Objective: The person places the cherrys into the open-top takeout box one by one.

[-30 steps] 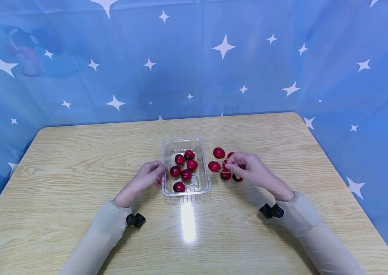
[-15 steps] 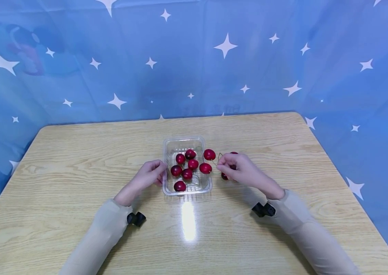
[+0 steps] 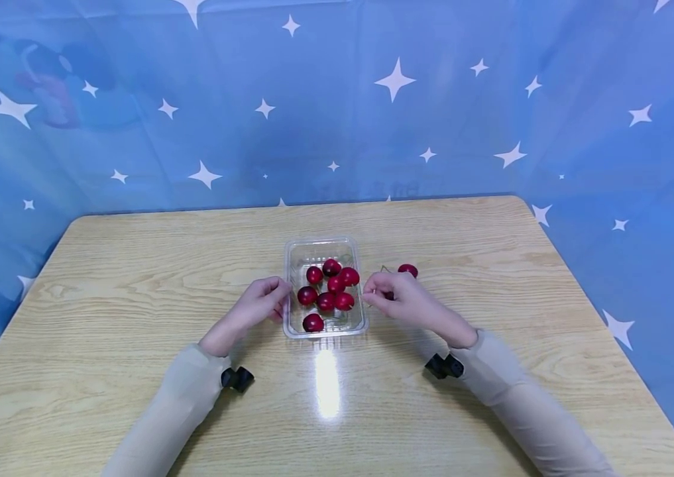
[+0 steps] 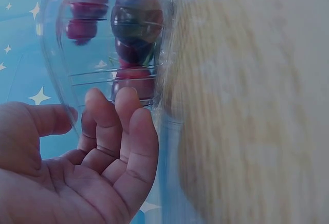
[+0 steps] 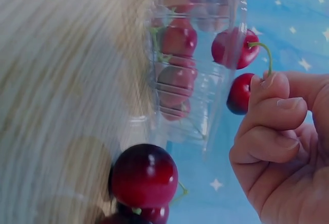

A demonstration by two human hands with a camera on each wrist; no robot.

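A blue cloth backdrop printed with white four-pointed stars [image 3: 337, 126] is hanging behind a pale wood-grain table [image 3: 164, 265] with rounded far corners. Two light beige sleeves [image 3: 521, 391] are extending over the table from the near side. A clear, rectangular plastic container [image 3: 325, 336] is sitting near the middle, between the two hands, its long axis pointing away from the person.

The left hand [image 3: 256, 306] is holding the container's left side: its thumb [image 4: 54, 118] is meeting the rim while its fingers [image 4: 141, 147] are curling against the ribbed wall, a loose, half-closed grip. The right hand [image 3: 396, 299] is standing just beside the opposite rim, its thumb and forefinger pinching together and its other fingers folding toward the palm.

A small black wrist device [image 3: 236, 379] is showing at each cuff. Two glossy bright red cherries [image 3: 349, 276] are hanging just to the left of the right hand's fingers, over the container's right half in the head view; whether they are touching the fruit beneath is not clear. Six round dark red cherries [image 3: 313, 322] are lying inside. Loose blackish-red cherries [image 5: 144, 175] are resting on the table to the container's right, nearer the right hand, which is partly hiding them.

Smallest of all, a thin green stem [image 5: 268, 57] is arching from one hanging cherry into the right hand's pinch; the other's stem is not showing clearly.
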